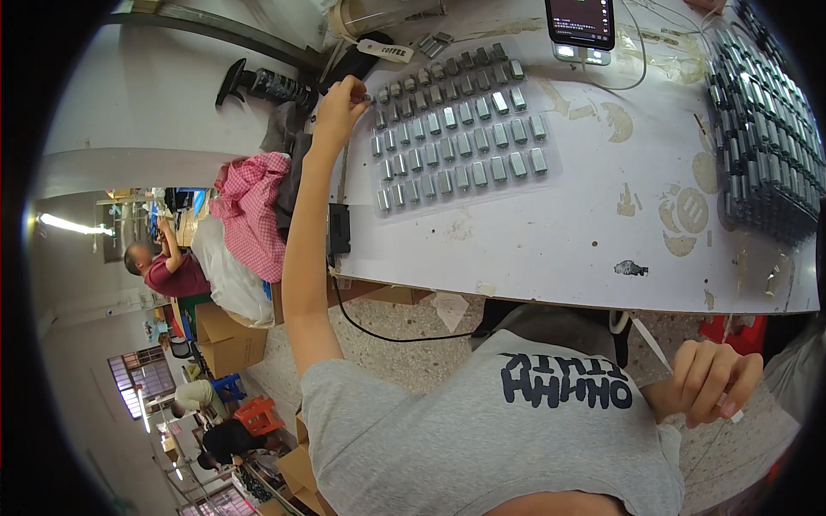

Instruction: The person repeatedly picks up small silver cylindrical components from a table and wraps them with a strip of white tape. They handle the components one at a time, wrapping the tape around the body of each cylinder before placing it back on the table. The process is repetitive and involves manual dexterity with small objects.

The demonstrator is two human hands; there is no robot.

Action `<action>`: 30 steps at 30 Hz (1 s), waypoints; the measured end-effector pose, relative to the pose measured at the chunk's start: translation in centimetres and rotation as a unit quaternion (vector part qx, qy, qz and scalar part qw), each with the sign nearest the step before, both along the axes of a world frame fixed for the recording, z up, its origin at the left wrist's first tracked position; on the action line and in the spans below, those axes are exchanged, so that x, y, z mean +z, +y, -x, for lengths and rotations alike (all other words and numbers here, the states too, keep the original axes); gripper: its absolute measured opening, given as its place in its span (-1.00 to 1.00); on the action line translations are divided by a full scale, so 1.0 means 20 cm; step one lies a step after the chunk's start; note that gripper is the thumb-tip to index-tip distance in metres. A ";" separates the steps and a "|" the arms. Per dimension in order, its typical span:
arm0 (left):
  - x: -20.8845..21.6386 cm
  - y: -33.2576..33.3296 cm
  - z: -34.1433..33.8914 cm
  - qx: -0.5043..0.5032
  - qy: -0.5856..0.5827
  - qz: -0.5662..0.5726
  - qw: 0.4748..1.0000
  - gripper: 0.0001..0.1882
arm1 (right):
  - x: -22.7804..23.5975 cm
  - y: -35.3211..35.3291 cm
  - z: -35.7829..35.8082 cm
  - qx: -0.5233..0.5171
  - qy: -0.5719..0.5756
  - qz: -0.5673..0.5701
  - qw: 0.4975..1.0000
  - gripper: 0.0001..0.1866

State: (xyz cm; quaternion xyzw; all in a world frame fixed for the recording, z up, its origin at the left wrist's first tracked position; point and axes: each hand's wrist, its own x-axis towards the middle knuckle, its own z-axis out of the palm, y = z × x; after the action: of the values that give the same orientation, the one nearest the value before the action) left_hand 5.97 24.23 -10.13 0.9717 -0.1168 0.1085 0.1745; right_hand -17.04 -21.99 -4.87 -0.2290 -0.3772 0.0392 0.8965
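My left hand (341,107) reaches to the far left corner of a clear plastic tray (551,176). Its fingers are pinched together at a small metal block (369,98) there, mostly covered by the fingertips. Rows of silver, box-shaped metal blocks (448,118) fill the tray. Down in front of my grey shirt, off the table's near edge, my right hand (707,380) is curled closed around a slim white stick (651,342). One end shows above the hand, and a white tip pokes out below the fingers.
Stacked trays of similar blocks (766,138) stand at the table's right. A phone (582,21) with a white cable (641,60) is at the back. A black spray bottle (271,86) and pink checked cloth (249,206) lie left. Other people (176,271) work farther off.
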 end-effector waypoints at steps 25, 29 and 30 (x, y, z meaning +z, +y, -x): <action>-0.03 -0.66 -0.28 -0.116 0.000 -0.075 0.990 -0.80 | 0.07 0.07 0.07 -0.119 -0.069 0.054 0.989 -0.99; 0.02 -0.64 -0.29 -0.123 0.046 -0.064 0.989 -0.78 | 0.06 0.03 0.07 -0.111 -0.064 0.033 0.991 -0.99; 0.02 -0.62 -0.29 -0.124 0.051 -0.072 0.988 -0.77 | 0.05 0.03 0.07 -0.107 -0.056 0.029 0.992 -0.99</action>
State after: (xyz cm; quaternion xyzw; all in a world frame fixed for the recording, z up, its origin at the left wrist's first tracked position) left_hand 11.85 11.92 -9.75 0.9640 -0.2349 0.0274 0.1218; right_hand -18.50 -21.48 -3.78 -0.2961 -0.3988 -0.0588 0.8659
